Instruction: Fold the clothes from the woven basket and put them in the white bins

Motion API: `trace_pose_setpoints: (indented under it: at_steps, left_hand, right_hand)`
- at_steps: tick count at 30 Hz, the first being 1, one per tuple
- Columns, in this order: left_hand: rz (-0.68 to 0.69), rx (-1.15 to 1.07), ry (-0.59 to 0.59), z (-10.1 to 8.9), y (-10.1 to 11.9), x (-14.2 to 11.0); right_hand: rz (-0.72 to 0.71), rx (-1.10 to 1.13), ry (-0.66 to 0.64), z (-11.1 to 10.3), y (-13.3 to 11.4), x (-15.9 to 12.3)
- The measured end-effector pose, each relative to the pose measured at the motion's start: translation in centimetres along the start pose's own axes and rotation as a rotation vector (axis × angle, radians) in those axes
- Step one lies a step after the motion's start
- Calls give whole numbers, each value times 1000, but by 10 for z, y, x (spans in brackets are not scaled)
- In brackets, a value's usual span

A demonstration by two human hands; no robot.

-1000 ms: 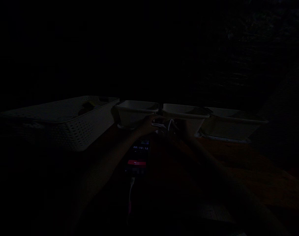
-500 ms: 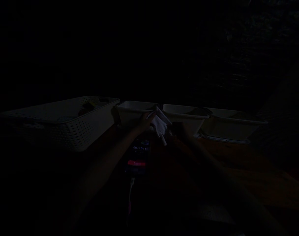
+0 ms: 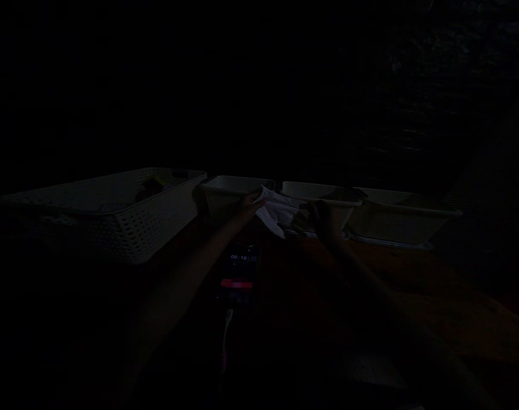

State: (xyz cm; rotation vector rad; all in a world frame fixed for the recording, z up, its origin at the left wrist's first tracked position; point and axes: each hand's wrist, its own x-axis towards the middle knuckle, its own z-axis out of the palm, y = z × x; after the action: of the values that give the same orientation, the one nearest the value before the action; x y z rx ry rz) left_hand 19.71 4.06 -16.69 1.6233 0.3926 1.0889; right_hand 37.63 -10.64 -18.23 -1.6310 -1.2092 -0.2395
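Observation:
The scene is very dark. A small white cloth [image 3: 277, 212] hangs above the table, held between both hands in front of the row of bins. My left hand [image 3: 247, 204] grips its upper left corner. My right hand [image 3: 321, 219] is closed on its right side. The cloth sits in front of the gap between the first white bin [image 3: 225, 196] and the second white bin [image 3: 328, 196].
A large white perforated basket [image 3: 127, 219] stands at the left with dim items inside. A third white bin [image 3: 407, 219] is at the right. A phone [image 3: 240, 273] with a running timer and a plugged cable lies on the wooden table [image 3: 434, 296].
The white cloth, bunched low between my hands a second ago, has been lifted and spread out. My right hand moved up and right along it.

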Motion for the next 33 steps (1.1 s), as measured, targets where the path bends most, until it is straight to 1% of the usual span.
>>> trace_pose_setpoints:
  at_steps: [2,4,5,8,10,15,17,20,22,24,26,30,33]
  left_hand:
    - [-5,51,-44,-1,-3,2]
    - [-22,102,-73,-2,-7,3]
    - [-22,127,-109,-3,-10,3]
    - [25,198,-243,-2,-16,3]
    - [64,253,-283,0,-19,3]
    - [117,348,-224,0,-17,3]
    - [148,348,-257,-2,-15,3]
    - [160,369,-306,-4,-16,3]
    - [178,411,-297,-4,-19,3]
    - [229,431,-277,-3,-21,4]
    - [279,416,-255,-1,-23,4]
    - [320,437,-151,2,-21,3]
    - [371,490,-104,3,-20,2]
  right_hand:
    - [5,23,51,-4,-5,-2]
    - [-21,27,81,-9,-10,-3]
    - [-42,29,89,-10,-12,-3]
    - [-102,48,81,-11,-16,-3]
    - [-120,65,67,-9,-14,-2]
    - [-134,49,55,-5,-1,1]
    - [-129,36,73,-6,4,2]
    - [-124,-9,114,-7,9,3]
    - [-140,-60,120,-8,10,2]
    - [-145,-126,108,-7,9,2]
    - [-108,-175,82,-6,7,1]
    - [29,-173,21,-2,6,2]
    - [54,-184,30,-2,6,3]
